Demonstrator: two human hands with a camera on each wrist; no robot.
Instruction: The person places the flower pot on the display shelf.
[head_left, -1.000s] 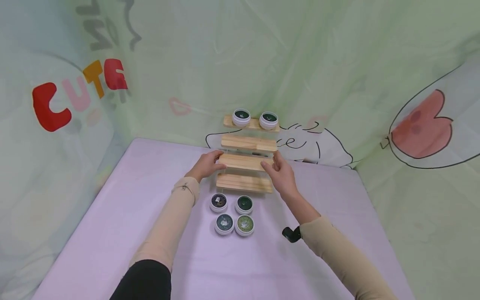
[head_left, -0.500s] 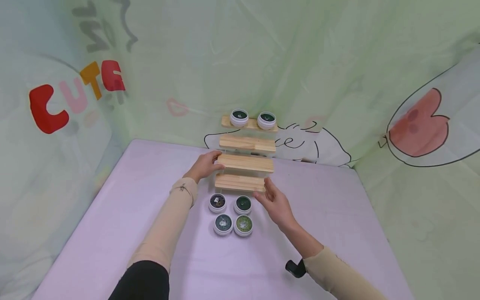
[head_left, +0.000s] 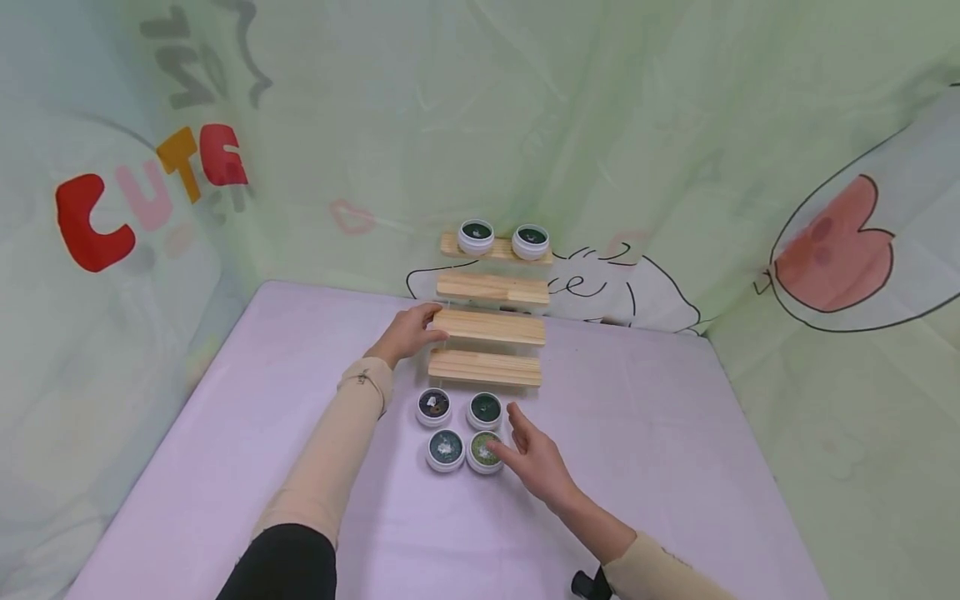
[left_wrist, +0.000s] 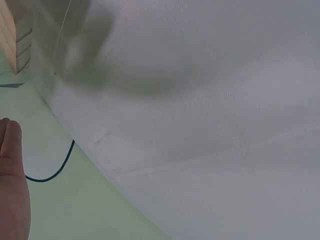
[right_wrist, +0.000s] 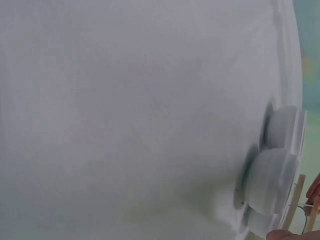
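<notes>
A stand with several wooden steps [head_left: 491,327] rises at the back of the table. My left hand [head_left: 408,332] holds the left end of its second step from the bottom, thumb in front and fingers behind. In the left wrist view that hand shows only at the left edge, below a board end [left_wrist: 22,42]. My right hand [head_left: 542,468], fingers spread, is at the right side of a white jar with light green contents [head_left: 483,450]; its thumb overlaps the rim, and contact is unclear. Beside that jar stand a dark green jar [head_left: 485,407], a blue-grey jar [head_left: 446,449] and a dark speckled jar [head_left: 433,405].
Two more white jars with dark green contents, a left one [head_left: 476,237] and a right one [head_left: 531,242], stand on the top step. A lilac cloth [head_left: 675,467] covers the table. Printed curtains [head_left: 360,125] hang behind and at both sides.
My right hand has left the right end of the step and come down toward the front to the light green jar. The left hand stays at the stand.
</notes>
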